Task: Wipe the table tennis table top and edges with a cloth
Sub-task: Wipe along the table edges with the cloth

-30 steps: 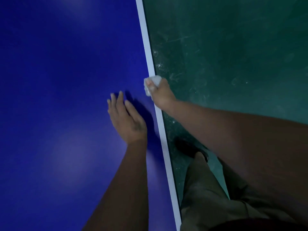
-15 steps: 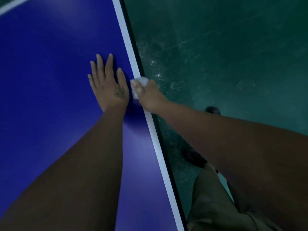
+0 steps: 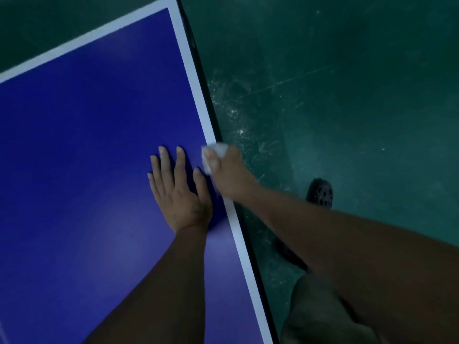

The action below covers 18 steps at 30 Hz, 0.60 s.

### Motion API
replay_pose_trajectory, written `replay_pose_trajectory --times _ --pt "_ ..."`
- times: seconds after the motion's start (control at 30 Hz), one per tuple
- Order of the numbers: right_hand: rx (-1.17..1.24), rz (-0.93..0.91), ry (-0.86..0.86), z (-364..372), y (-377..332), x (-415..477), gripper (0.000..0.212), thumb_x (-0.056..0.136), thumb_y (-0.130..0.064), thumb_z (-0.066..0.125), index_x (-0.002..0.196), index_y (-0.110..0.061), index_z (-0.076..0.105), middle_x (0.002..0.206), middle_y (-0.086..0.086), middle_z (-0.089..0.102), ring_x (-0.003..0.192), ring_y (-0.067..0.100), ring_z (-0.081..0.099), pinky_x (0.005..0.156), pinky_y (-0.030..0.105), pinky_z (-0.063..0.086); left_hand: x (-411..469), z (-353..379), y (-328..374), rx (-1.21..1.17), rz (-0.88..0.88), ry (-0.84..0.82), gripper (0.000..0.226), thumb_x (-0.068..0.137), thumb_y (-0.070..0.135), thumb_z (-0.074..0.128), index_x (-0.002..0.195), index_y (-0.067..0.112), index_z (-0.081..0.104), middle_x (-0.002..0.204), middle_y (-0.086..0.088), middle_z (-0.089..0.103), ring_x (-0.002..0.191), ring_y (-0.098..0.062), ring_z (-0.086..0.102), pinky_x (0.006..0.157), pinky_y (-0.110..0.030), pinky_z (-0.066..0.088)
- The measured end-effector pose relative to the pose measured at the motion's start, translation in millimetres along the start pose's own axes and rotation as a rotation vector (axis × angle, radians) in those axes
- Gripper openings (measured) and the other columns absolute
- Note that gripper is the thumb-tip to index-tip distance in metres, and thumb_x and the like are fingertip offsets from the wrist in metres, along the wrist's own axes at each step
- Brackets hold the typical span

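2 hands on table (image 3: 87,157): L hand (image 3: 180,194) flat, fingers straight; R hand (image 3: 228,173) grips cloth (image 3: 217,151) at white edge.

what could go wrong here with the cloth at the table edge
The cloth is bunched small in the right hand at the table edge, so it could slip out onto the dusty floor. The left hand lies flat on the blue top and may leave smears there.
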State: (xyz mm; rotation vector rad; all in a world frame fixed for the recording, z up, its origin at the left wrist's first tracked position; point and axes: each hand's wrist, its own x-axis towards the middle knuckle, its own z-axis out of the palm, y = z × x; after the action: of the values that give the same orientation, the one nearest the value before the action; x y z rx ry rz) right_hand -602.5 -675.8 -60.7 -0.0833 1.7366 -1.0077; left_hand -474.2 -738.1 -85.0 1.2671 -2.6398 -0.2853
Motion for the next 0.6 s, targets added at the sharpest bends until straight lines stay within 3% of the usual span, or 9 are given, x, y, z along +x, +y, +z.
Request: replay_pose_trajectory --times 0.13,0.23,0.33,0.4,0.53,0.6 --pt "0.027 -0.028 0.031 -14.4 -71.3 64.7 0.056 0.113 -0.053 0.043 0.139 -0.005 0.055 0.135 0.019 0.062 0.115 0.033 0.066 0.104 0.049 0.056 0.9 -0.9 0.0 -0.009 -0.004 -0.018 0.055 0.112 0.033 0.05 0.165 0.02 0.046 0.179 -0.007 0.028 0.168 -0.027 0.017 0.134 -0.057 0.017" --pt "0.088 -0.108 0.04 -10.8 -59.7 52.3 0.038 0.114 -0.043 0.047 0.119 -0.009 0.062 0.108 0.012 0.064 0.092 0.022 0.063 0.086 0.042 0.054 -0.2 -0.5 -1.6 -0.004 -0.005 -0.025 0.055 0.112 0.034 0.049 0.165 0.021 0.045 0.179 -0.006 0.027 0.168 -0.027 0.016 0.134 -0.058 0.018" --pt "-0.046 0.034 0.028 -3.9 -22.7 7.1 0.058 0.111 -0.057 0.042 0.147 -0.012 0.044 0.14 0.01 0.056 0.122 0.027 0.06 0.103 0.046 0.049 -0.1 2.0 -4.5 -0.008 0.003 -0.021 0.055 0.112 0.035 0.047 0.166 0.021 0.044 0.18 -0.006 0.024 0.169 -0.028 0.015 0.134 -0.059 0.017" --pt "-0.125 0.102 0.04 0.6 -12.5 -2.8 0.068 0.109 -0.063 0.039 0.154 -0.011 0.035 0.151 0.012 0.05 0.134 0.033 0.056 0.112 0.051 0.047 -0.6 3.8 -5.7 -0.011 0.001 -0.027 0.055 0.113 0.036 0.046 0.166 0.022 0.043 0.181 -0.005 0.022 0.169 -0.028 0.013 0.134 -0.059 0.017" --pt "-0.06 0.07 0.051 -4.0 -42.2 20.0 0.065 0.11 -0.063 0.037 0.148 -0.011 0.042 0.14 0.012 0.058 0.123 0.034 0.062 0.103 0.049 0.052 -1.4 5.1 -7.0 -0.019 0.012 -0.029 0.055 0.113 0.036 0.046 0.166 0.022 0.043 0.18 -0.005 0.023 0.169 -0.029 0.014 0.134 -0.059 0.018" --pt "0.019 -0.005 0.017 -11.0 -67.3 49.4 0.055 0.113 -0.055 0.039 0.141 -0.01 0.053 0.122 0.012 0.061 0.113 0.034 0.066 0.105 0.052 0.055 -1.6 4.5 -6.5 -0.021 0.003 -0.035 0.054 0.113 0.035 0.047 0.166 0.021 0.044 0.18 -0.005 0.023 0.169 -0.029 0.014 0.134 -0.059 0.018"
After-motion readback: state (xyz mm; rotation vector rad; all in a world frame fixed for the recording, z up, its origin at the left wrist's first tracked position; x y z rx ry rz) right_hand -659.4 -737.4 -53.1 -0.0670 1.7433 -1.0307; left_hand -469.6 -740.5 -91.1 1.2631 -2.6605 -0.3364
